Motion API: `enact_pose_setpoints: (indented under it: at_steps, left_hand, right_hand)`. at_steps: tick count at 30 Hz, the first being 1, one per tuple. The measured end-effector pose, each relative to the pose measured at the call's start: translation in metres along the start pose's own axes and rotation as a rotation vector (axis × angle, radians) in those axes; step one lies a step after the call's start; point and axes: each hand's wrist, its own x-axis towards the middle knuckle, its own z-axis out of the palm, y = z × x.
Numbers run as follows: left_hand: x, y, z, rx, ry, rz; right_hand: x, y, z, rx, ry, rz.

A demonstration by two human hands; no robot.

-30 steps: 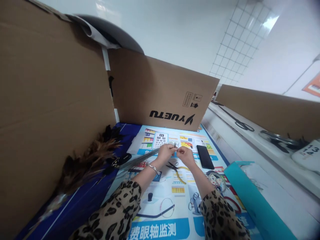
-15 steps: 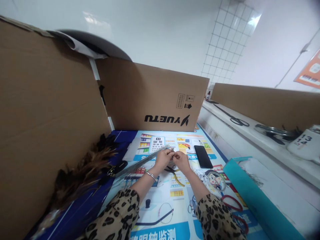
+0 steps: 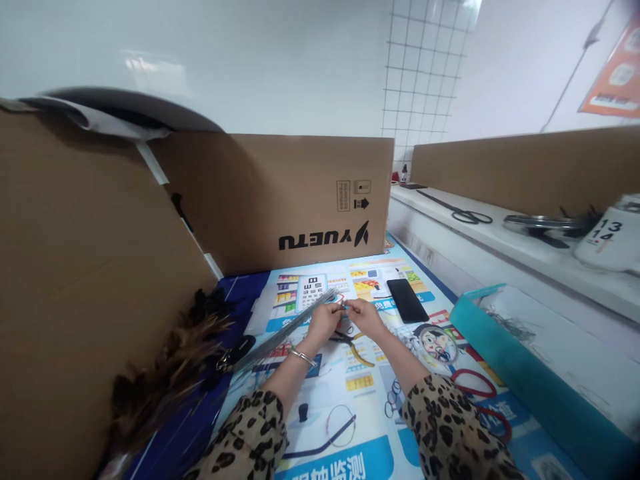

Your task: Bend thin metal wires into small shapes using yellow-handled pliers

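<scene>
Two bare hands work close together over the desk (image 3: 373,423), whose top is dressed in a blue-and-white printed sheet bearing shop-shelf pictures, an eye chart and Chinese lettering. Left hand (image 3: 325,323): grip clenched at the fingertips on a small thin item (image 3: 343,305). Right hand (image 3: 366,319): grip likewise pinched, at the same item, which sits between the two hands above the sheet; its kind is too small to tell. Both sleeves are leopard-print; a silver bracelet (image 3: 303,358) circles the left wrist.

Desk surface: a bundle of thin silvery wires (image 3: 287,332) runs slantwise beside the left hand. Yellow-handled pliers (image 3: 357,353) lie just below the hands, partly hidden. A black smartphone (image 3: 407,300) lies flat beyond the right hand. Brown and black feathers (image 3: 175,373) are heaped at the left edge, over dark blue. A turquoise box (image 3: 535,380), white inside, holds fine wire-like pieces at right.

Room: cardboard panels (image 3: 260,193) stand at the left and far sides, the far one printed YUETU upside down. A white ledge (image 3: 530,257) at right carries black-handled scissors (image 3: 470,217) and a white container (image 3: 605,237) marked 13 14. Wire grid (image 3: 420,73) and an orange poster (image 3: 617,70) show against the pale walls behind.
</scene>
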Motion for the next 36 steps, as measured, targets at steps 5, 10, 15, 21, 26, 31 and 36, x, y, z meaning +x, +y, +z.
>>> enact_pose_setpoints:
  at_steps: [5, 10, 15, 21, 26, 31, 36]
  left_hand:
    - [0.001, 0.0, -0.001, -0.025, -0.011, 0.017]
    - [0.001, -0.001, 0.002, -0.085, -0.017, 0.003]
    - [0.0, 0.001, 0.007, -0.181, -0.03, -0.022]
    - [0.004, 0.01, 0.0, -0.302, 0.008, -0.038]
    - [0.008, 0.012, -0.012, -0.38, 0.104, -0.066]
    - [0.007, 0.016, -0.018, -0.422, 0.134, -0.079]
    - [0.005, 0.02, -0.017, -0.441, 0.128, -0.066]
  right_hand:
    - [0.001, -0.004, 0.002, 0.066, -0.003, -0.06]
    - [0.0, -0.006, 0.009, 0.093, 0.085, -0.04]
    - [-0.001, -0.011, 0.005, 0.073, 0.144, -0.023]
    - [0.002, -0.015, -0.008, 0.012, 0.182, -0.015]
    - [0.003, -0.004, -0.007, -0.078, 0.153, 0.034]
    - [0.004, 0.005, -0.004, -0.148, 0.14, 0.079]
    - [0.002, 0.01, -0.006, -0.195, 0.116, 0.131]
